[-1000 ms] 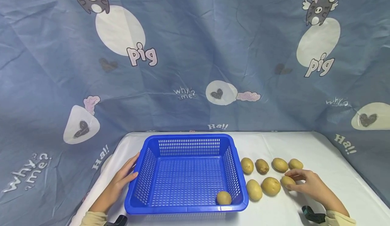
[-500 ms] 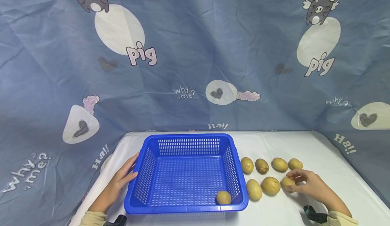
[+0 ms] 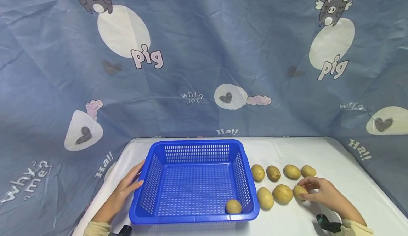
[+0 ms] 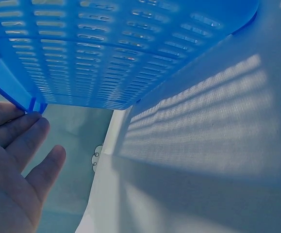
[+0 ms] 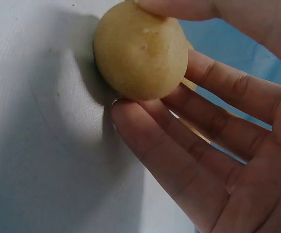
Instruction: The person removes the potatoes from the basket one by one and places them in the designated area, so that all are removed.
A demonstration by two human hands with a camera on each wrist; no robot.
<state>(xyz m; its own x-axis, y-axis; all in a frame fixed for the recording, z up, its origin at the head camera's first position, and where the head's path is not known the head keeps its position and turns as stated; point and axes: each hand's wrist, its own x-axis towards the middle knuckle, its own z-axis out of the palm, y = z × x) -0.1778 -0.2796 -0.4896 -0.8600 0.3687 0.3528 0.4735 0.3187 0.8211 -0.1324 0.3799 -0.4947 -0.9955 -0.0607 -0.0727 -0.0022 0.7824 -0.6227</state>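
Potato (image 3: 300, 192) pinched in right hand (image 3: 322, 193) on table.

Potato (image 3: 300, 192): I see it tan, smooth, rounded; on the white table, rightmost of the near row, just beside its neighbour.
Basket (image 3: 193, 217): blue, perforated, upright; holds one potato at its near right corner.

potato (image 3: 300, 191): right side hidden by fingers (image 3: 306, 185) | basket (image 4: 130, 43): cut off by left-wrist frame
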